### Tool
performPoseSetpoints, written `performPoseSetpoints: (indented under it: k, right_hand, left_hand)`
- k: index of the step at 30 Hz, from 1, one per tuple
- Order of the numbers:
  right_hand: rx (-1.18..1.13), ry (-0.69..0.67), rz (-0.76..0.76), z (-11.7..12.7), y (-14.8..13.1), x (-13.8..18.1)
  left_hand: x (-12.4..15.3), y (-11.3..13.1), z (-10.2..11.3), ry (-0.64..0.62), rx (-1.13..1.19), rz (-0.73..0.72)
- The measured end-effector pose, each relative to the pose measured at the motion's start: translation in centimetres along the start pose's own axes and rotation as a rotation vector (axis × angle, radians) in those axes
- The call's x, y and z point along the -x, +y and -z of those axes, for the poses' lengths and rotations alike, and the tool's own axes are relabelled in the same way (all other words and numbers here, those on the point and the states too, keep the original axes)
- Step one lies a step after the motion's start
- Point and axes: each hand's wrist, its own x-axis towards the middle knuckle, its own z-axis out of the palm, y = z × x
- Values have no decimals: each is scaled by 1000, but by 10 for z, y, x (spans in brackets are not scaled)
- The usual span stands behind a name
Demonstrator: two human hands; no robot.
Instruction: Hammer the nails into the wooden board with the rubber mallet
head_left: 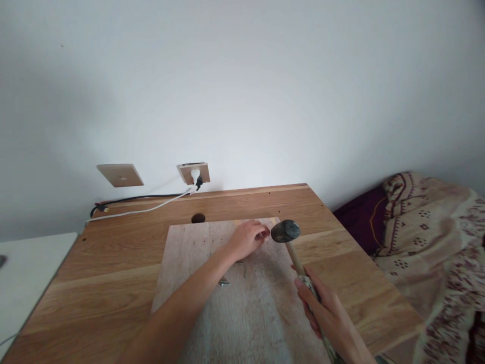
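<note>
A pale plywood board lies on a wooden desk. My left hand rests on the board's far part with its fingers pinched together on something too small to make out. My right hand is wrapped round the wooden handle of a hammer. The hammer's dark metal head hangs just right of my left fingertips, slightly above the board. A few loose nails lie on the board beneath my left forearm. A row of small dark dots runs across the board's far left part.
A round cable hole sits in the desk behind the board. A white cable and a black one run from a wall socket. A patterned blanket lies at the right, a white surface at the left.
</note>
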Motion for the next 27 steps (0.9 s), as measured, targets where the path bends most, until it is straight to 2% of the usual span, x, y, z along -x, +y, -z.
performPoseSetpoints:
  k: [8,17,21,25,27]
  right_hand:
    - [109,-3,50,-1,-8,-2]
    - [185,-4,47,-8,-8,-4]
    - [181,-6,33,-5,-4,-2]
    - [128,-1,30,-1,7,-1]
    - [102,2,40,0,12,-1]
  left_hand:
    - [-1,2,-2,43,21,75]
    - [-2,5,0,4,-39,105]
    - [8,15,27,-66,-95,60]
    - [40,26,67,-204,-211,21]
    - [59,31,78,-282,-267,35]
